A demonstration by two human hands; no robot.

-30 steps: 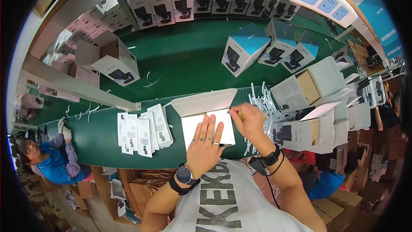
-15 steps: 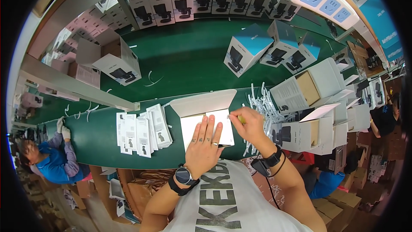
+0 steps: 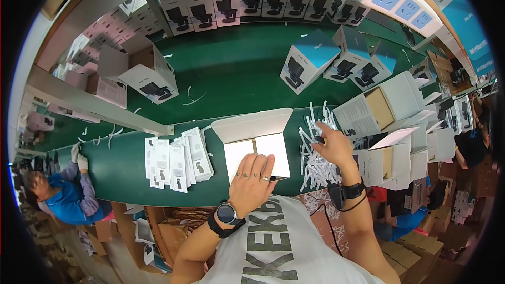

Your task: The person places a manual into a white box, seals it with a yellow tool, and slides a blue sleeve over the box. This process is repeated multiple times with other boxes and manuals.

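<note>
Well, open white box

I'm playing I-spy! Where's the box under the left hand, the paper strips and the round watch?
Box (image 3: 252, 126): head view, on its raised flap.
Paper strips (image 3: 314, 171): head view, middle of the pile.
Round watch (image 3: 226, 213): head view, on its dial.

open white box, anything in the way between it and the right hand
Nothing tall is visible between the right hand and the open white box: only green tabletop and the left part of the white paper strips, lying loose. The left hand rests at the box's front.
</note>
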